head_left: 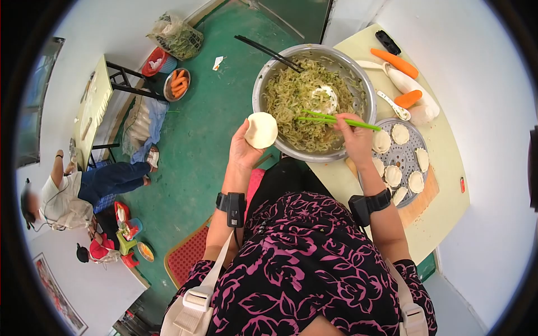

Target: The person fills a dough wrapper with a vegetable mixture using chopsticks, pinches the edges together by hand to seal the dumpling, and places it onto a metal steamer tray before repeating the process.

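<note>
Your left hand (pixel 241 151) pinches 1 round dough wrapper (pixel 261 130) beyond the table's (pixel 336 178) left edge; a slack pinch could drop it; your right hand (pixel 356 142) grips green chopsticks (pixel 365 124); uneven pressure could spill shredded filling (pixel 283 95)

Landmark: round steel bowl (pixel 166 89) of orange carrots (pixel 179 84), on green floor (pixel 207 123).
Adjoining, above: red-and-blue plastic baskets (pixel 168 64); beyond, black crate (pixel 194 41) of green vegetables, partly bagged.
Above right: white scrap (pixel 218 63).
Left: pale-topped table (pixel 100 95), black metal legs.
Lower left: person (pixel 64 193) in white top, blue trousers.
Below: red patterned chair (pixel 186 255), tan-edged.
Far right: white radishes (pixel 412 87), two loose carrots (pixel 395 63).
</note>
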`<state>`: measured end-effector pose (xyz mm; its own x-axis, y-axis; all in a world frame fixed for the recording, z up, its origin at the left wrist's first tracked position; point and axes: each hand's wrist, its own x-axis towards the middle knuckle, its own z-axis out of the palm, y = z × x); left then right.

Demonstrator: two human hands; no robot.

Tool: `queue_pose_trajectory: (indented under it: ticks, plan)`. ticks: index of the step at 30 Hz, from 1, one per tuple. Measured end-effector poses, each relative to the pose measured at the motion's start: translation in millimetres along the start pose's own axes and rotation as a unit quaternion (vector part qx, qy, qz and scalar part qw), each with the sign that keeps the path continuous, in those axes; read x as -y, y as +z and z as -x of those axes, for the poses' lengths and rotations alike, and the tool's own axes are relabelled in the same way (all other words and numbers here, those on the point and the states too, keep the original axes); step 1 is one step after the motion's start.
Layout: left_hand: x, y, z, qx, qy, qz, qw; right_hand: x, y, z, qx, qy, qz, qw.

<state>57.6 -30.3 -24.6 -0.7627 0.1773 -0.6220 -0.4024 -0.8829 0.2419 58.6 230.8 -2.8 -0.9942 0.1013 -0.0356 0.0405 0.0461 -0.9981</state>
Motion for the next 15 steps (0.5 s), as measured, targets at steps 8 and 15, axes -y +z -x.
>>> queue_pose_trajectory:
  ticks: [8, 15]
  plan:
    - [-3, 8, 4, -0.016, 0.023, 0.016, 0.999, -44, -13, -4, -0.137, 0.146, -0.263, 0.944]
    - [-10, 5, 5, -0.004, 0.027, 0.019, 0.999, -33, -31, -1, -0.141, 0.129, -0.313, 0.930]
